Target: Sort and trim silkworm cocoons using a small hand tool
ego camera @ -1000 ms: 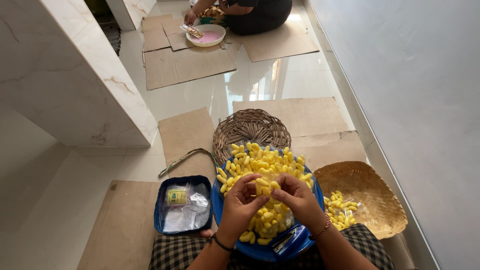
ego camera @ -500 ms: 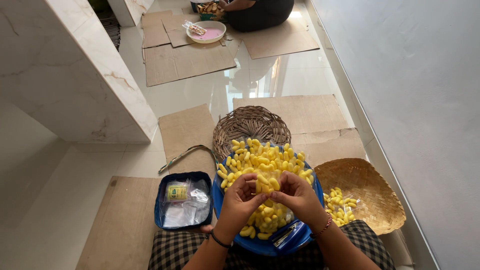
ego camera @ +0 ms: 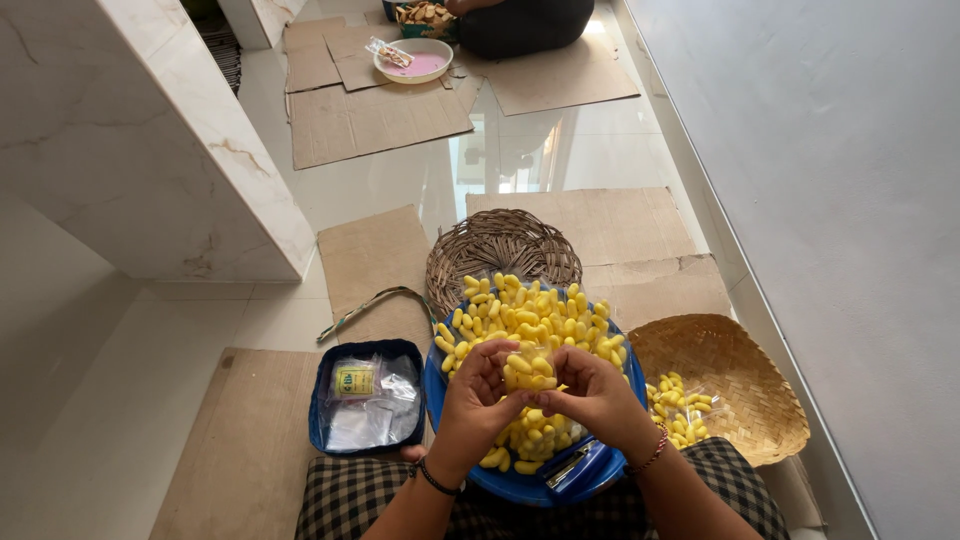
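Note:
A round blue tray rests on my lap, heaped with several small yellow oval pieces. Over its near side my left hand and my right hand meet, both pinching a small clear plastic bag that holds some of the yellow pieces. A blue stapler lies on the tray's near edge, under my right wrist.
A blue box of clear bags sits to the left. A woven basket with filled bags stands to the right, a darker round basket beyond the tray. Cardboard sheets cover the floor. Another person sits far back by a white bowl. A marble block stands left.
My hands stay together over the tray, working the small bag. The view has tipped slightly, so the far person and bowl sit higher in the picture.

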